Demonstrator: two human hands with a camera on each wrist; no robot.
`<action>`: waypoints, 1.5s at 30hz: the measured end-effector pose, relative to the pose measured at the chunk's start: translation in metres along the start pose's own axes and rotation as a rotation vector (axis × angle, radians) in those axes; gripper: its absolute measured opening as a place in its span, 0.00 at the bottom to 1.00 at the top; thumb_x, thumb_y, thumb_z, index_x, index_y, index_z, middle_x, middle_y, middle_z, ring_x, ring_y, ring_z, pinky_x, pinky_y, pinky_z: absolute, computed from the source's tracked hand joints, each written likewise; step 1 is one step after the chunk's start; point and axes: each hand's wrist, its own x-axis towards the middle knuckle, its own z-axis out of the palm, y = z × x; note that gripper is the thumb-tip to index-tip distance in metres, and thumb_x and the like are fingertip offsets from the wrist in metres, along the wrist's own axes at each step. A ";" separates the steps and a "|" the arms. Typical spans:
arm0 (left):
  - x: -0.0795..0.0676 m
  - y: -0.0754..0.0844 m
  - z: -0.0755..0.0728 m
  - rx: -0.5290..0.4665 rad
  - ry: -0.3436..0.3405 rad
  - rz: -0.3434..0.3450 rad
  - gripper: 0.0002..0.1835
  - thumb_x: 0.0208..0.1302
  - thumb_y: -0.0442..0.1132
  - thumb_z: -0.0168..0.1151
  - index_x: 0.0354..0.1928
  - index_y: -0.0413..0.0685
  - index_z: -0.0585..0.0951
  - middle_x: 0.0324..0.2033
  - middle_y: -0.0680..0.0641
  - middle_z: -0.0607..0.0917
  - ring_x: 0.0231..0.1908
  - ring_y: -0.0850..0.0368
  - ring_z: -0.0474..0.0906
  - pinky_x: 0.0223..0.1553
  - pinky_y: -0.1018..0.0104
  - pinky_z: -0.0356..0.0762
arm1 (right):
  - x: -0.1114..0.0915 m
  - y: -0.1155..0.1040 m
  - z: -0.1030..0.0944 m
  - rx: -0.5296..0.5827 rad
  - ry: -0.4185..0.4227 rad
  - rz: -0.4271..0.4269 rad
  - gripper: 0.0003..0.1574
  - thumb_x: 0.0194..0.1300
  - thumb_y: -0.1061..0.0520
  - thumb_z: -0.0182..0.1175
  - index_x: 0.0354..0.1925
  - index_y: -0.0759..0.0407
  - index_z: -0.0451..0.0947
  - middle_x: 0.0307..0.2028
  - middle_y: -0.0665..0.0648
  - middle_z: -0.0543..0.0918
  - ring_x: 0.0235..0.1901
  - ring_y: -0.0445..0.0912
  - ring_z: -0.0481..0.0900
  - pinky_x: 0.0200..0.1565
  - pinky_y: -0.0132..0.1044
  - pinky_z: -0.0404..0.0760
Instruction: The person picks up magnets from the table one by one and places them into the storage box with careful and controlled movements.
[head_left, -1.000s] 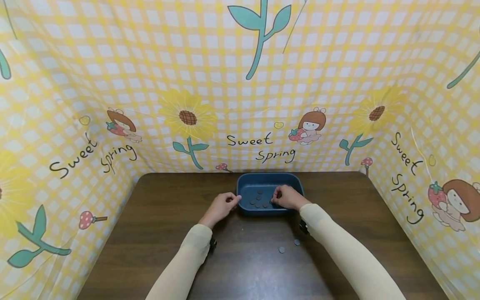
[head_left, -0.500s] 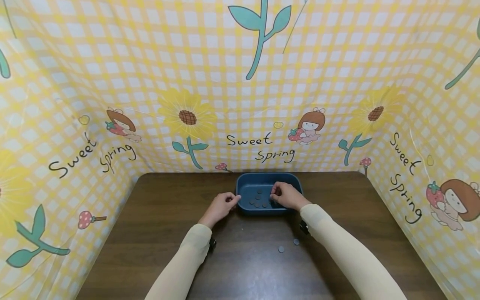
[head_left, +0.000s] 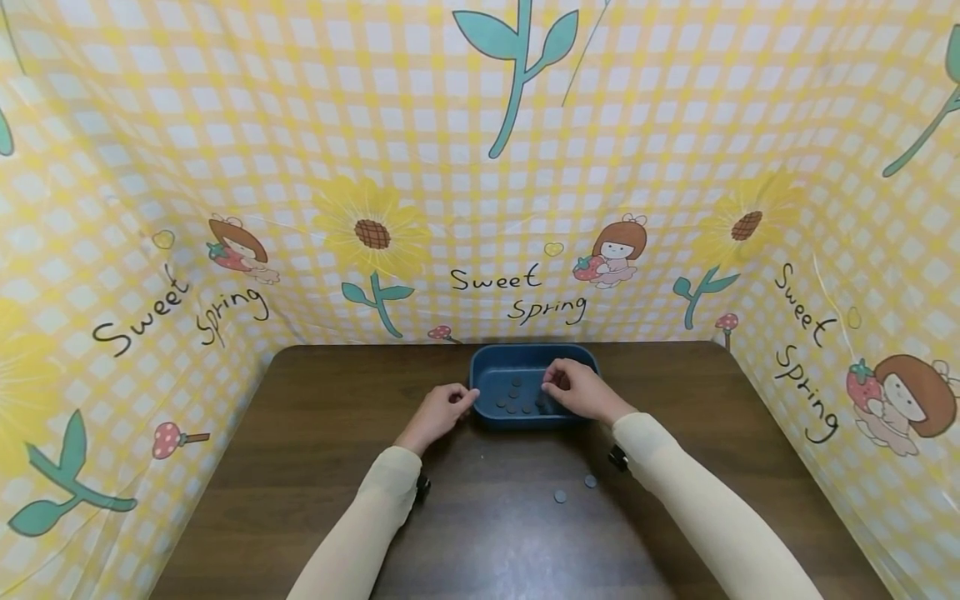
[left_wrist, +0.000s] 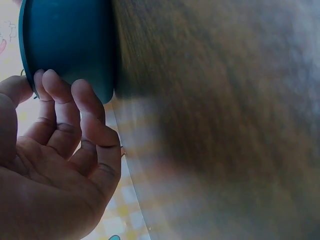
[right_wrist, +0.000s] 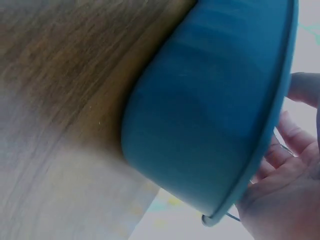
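Note:
A blue rectangular tray [head_left: 486, 407] stands at the back of the table, with several small round coins [head_left: 512, 409] lying on its floor. My left hand [head_left: 438, 415] pinches the tray's left rim. In the left wrist view, the thumb is on the inner side and the fingers [left_wrist: 60, 90] bend against the outer wall. Over the right part of the tray is my right hand [head_left: 585, 393], its fingers loosely bent and no coin showing between them. The right wrist view has that hand [right_wrist: 285, 185] behind the tray's rim, partly cut off by the frame edge.
Two more coins lie on the brown table [head_left: 480, 533] in front of the tray: one coin [head_left: 560, 497] nearer me, another coin [head_left: 590, 482] beside the right forearm. A yellow checked cloth [head_left: 420, 150] hangs behind the table and along both sides.
My right hand has drawn back slightly up and to the right from the tray floor, leaving a coin below its fingertips. The left hand stays at the rim.

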 end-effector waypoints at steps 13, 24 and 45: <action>0.004 0.001 -0.005 0.021 0.003 -0.004 0.18 0.81 0.53 0.61 0.38 0.47 0.85 0.33 0.43 0.87 0.32 0.54 0.78 0.41 0.58 0.76 | -0.034 -0.017 -0.010 -0.030 0.015 -0.065 0.05 0.78 0.53 0.67 0.47 0.49 0.80 0.42 0.48 0.80 0.39 0.44 0.78 0.44 0.40 0.82; 0.004 0.000 -0.003 0.033 0.004 -0.011 0.19 0.82 0.52 0.60 0.39 0.44 0.86 0.33 0.44 0.86 0.31 0.54 0.77 0.41 0.57 0.76 | -0.066 -0.022 -0.003 -0.056 0.065 -0.131 0.05 0.78 0.52 0.66 0.48 0.44 0.79 0.43 0.42 0.80 0.39 0.40 0.77 0.42 0.38 0.81; 0.003 0.001 0.000 0.019 0.003 0.008 0.19 0.82 0.52 0.61 0.38 0.44 0.85 0.33 0.43 0.87 0.30 0.54 0.77 0.37 0.59 0.75 | -0.107 -0.001 0.019 -0.130 -0.050 -0.255 0.08 0.72 0.52 0.73 0.48 0.47 0.85 0.41 0.43 0.80 0.35 0.39 0.77 0.38 0.33 0.79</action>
